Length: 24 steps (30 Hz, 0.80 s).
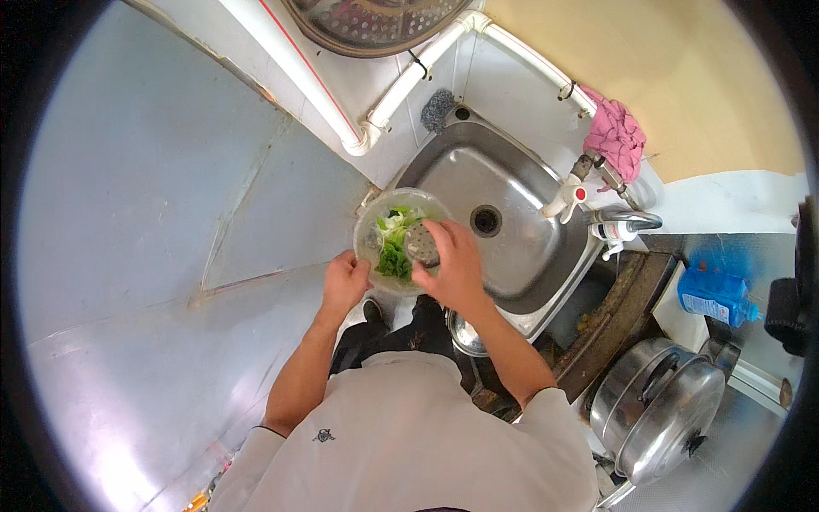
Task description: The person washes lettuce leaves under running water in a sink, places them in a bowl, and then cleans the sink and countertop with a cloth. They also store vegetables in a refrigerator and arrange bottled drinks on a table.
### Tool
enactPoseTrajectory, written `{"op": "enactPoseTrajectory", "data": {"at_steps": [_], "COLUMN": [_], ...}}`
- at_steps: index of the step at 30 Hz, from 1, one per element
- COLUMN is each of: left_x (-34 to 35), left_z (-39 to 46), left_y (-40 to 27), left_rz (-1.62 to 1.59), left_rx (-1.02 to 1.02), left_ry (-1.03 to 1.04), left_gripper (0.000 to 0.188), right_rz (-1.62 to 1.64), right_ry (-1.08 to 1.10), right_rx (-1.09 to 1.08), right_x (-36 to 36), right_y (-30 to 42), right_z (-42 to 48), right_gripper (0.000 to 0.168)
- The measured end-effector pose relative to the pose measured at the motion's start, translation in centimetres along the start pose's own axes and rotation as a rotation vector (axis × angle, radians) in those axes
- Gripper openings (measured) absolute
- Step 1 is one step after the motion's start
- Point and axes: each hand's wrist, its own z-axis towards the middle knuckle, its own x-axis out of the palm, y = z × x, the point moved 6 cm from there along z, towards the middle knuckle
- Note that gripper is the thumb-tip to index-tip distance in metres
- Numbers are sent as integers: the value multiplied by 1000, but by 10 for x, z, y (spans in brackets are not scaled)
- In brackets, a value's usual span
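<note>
My left hand [347,280] grips the near left rim of a pale, translucent bowl [363,237]. Chopped green leaves [393,259] and paler pieces lie inside it. Over the bowl's right side, my right hand [455,262] holds a round, speckled grey object [421,244] between thumb and fingers; what it is cannot be told. The bowl is just left of a stainless steel sink [457,157] and overlaps its edge. The bowl's lower right part is hidden behind my right hand.
White taps [566,197] stand at the sink's right, with a pink cloth [614,134] above. A grey scouring pad [438,110] is at the back. A blue bottle [713,296] and a lidded steel pot [668,422] stand at the right. White pipes [409,80] run along the wall.
</note>
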Motion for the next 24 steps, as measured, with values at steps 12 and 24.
{"op": "enactPoseTrajectory", "data": {"at_steps": [12,24], "left_x": [1,13], "left_z": [22,4], "left_y": [5,12], "left_rz": [-6,-73], "left_rx": [97,35], "left_ry": [-8,114], "left_gripper": [26,21], "right_rz": [205,1943], "right_ry": [-173,154], "right_rx": [-109,719], "right_x": [-34,21], "right_y": [42,-42], "right_z": [18,-18], "right_gripper": [72,47]}}
